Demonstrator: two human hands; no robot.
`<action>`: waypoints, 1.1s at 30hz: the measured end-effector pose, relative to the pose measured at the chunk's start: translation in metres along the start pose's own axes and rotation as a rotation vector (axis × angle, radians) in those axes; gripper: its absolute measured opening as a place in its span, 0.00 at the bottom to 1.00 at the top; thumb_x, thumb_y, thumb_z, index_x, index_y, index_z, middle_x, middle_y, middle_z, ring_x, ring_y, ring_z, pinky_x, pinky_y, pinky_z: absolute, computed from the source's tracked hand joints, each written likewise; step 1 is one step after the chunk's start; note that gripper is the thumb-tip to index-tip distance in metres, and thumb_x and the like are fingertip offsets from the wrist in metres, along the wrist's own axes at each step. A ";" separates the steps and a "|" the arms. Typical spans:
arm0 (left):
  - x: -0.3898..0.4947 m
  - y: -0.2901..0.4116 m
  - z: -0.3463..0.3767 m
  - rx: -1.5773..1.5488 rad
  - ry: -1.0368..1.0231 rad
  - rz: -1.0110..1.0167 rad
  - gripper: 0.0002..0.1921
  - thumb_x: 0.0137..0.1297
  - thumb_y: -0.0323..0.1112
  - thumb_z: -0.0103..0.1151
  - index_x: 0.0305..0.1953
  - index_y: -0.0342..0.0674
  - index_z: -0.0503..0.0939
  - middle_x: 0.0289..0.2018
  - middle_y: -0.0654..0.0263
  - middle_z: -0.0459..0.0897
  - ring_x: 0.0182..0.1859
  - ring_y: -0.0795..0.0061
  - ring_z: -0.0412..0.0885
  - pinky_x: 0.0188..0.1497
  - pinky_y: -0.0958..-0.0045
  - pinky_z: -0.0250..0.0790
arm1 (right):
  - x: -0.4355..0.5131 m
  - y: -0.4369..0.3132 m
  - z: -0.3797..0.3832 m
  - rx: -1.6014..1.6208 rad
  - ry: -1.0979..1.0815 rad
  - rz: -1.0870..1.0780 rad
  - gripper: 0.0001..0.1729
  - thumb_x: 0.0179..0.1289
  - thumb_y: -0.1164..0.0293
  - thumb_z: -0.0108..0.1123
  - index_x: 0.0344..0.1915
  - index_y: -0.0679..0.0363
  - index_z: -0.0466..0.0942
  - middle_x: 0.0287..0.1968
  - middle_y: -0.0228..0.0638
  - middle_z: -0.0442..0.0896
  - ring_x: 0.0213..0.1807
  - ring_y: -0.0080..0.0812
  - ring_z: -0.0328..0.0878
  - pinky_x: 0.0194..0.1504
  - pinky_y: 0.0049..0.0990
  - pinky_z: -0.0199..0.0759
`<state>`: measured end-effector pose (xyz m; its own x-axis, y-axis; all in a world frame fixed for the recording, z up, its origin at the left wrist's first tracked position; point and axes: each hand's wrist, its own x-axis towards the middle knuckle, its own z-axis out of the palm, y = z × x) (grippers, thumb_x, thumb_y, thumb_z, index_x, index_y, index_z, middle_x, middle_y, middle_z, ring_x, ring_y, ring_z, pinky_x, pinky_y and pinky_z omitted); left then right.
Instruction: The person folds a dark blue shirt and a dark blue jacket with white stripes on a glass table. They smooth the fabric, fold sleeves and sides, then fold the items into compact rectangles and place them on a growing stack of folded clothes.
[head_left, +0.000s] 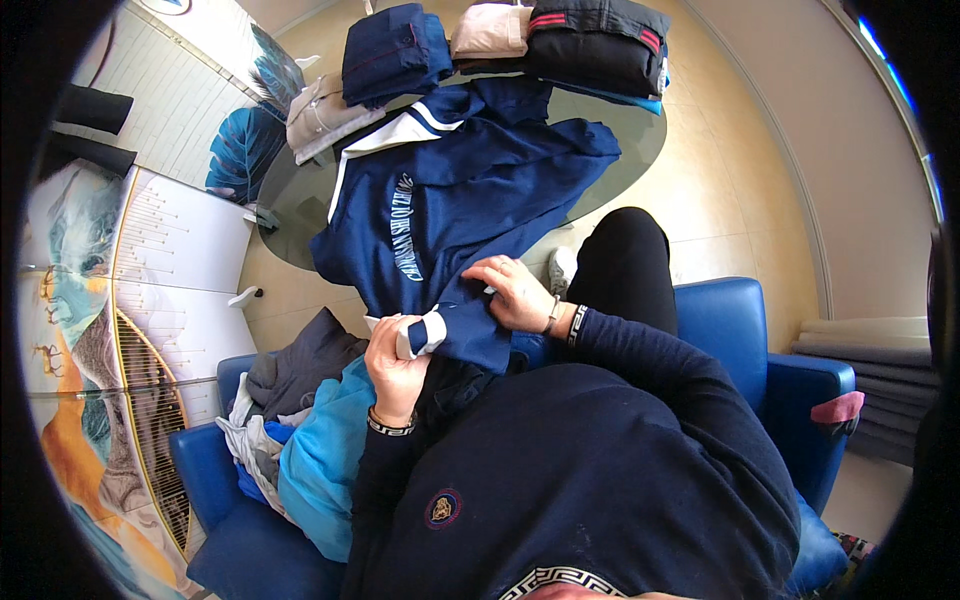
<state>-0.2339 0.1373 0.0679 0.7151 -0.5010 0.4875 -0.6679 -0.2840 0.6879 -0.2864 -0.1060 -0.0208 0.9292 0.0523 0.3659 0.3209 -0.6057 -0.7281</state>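
A navy jacket with white trim and lettering lies spread over an oval glass table, its near end lifted towards my lap. My left hand grips a folded, white-striped edge of it, which looks like the collar or a cuff. On the same cloth, to the right, my right hand has its fingers bent and pinches the fabric beside a small white spot. What lies under the right fingertips is hidden.
Folded navy clothes, a beige garment, a pale pink one and black clothes line the table's far side. Loose clothes, including a bright blue garment and a dark grey one, heap on the blue armchair at left.
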 end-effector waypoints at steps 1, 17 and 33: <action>-0.002 -0.001 0.000 -0.006 0.019 -0.007 0.23 0.42 0.10 0.58 0.44 0.34 0.82 0.39 0.56 0.86 0.45 0.56 0.85 0.56 0.63 0.74 | 0.001 0.012 0.004 -0.078 0.004 0.014 0.38 0.47 0.83 0.59 0.63 0.57 0.75 0.60 0.43 0.77 0.65 0.47 0.73 0.66 0.43 0.66; -0.020 -0.032 -0.018 -0.362 0.427 -0.234 0.10 0.68 0.19 0.58 0.50 0.31 0.83 0.48 0.63 0.88 0.49 0.73 0.85 0.58 0.70 0.74 | 0.045 0.053 -0.206 -0.599 0.678 -0.058 0.29 0.44 0.91 0.53 0.47 0.60 0.84 0.45 0.45 0.87 0.51 0.50 0.83 0.59 0.40 0.75; -0.007 -0.021 -0.032 -0.074 -0.041 -0.382 0.19 0.50 0.10 0.58 0.43 0.36 0.85 0.36 0.64 0.89 0.41 0.74 0.87 0.48 0.72 0.77 | -0.109 0.101 -0.212 -0.238 0.147 0.513 0.20 0.55 0.84 0.54 0.47 0.65 0.84 0.44 0.40 0.87 0.49 0.34 0.83 0.55 0.30 0.77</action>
<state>-0.2183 0.1732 0.0676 0.8995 -0.4034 0.1678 -0.3373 -0.3971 0.8536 -0.3939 -0.3416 -0.0113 0.9142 -0.3952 0.0899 -0.2294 -0.6875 -0.6890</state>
